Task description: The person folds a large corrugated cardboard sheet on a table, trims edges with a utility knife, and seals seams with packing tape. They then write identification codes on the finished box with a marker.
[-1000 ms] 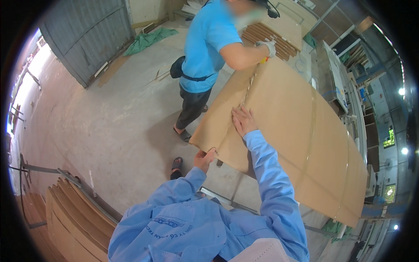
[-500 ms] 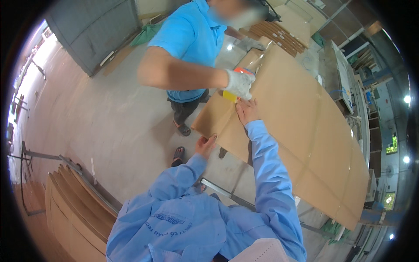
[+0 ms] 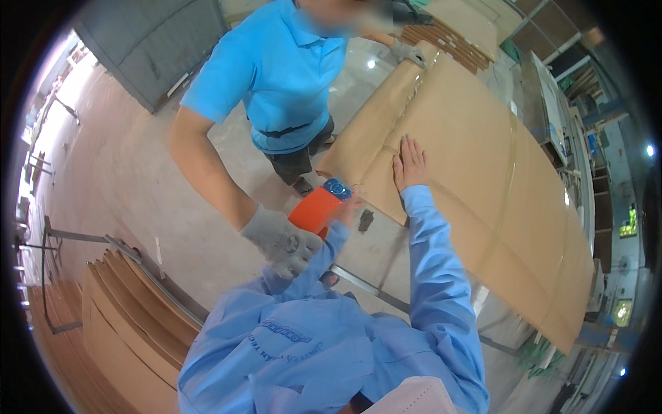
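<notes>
A long flat package wrapped in brown cardboard lies tilted in front of me. My right hand rests flat on its near end, fingers spread. My left hand is at the package's lower corner, its fingers curled on the end of an orange tape dispenser with a blue roll. It is mostly hidden behind the dispenser. A co-worker in a blue polo shirt holds the dispenser's other end in a grey-gloved hand. The co-worker's other gloved hand lies on the far edge of the package.
Brown boards are stacked at the lower left beside a metal frame. A grey metal door stands at the upper left. More stacked wood and machines lie beyond the package. The floor is bare concrete.
The co-worker has stepped closer and swung the gloved hand with the orange dispenser down from the package to my left hand. My right hand stays flat on the cardboard.
</notes>
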A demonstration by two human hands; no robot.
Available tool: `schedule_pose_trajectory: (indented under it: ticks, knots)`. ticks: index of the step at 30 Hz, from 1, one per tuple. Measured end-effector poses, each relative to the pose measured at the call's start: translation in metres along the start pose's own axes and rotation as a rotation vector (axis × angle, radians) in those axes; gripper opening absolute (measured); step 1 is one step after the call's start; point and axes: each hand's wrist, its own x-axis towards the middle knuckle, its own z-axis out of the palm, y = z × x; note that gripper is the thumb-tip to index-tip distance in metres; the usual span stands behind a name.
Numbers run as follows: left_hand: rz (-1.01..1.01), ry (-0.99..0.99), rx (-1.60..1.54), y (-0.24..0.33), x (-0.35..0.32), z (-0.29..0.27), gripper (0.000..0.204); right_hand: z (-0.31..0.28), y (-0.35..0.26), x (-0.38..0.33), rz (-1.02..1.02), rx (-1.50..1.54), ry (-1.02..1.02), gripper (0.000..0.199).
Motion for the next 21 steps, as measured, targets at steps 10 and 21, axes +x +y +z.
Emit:
schedule_pose_trajectory:
  ticks: [10,21]
  knots:
    - [-0.016,-0.140,0.073,-0.073,-0.004,-0.019,0.049,-0.027,-0.073,-0.029,-0.234,-0.113,-0.200,0.066]
    - [-0.355,-1.115,1.172,-0.098,-0.133,-0.233,0.049,-0.030,-0.093,-0.034,-0.098,-0.234,-0.359,0.059]
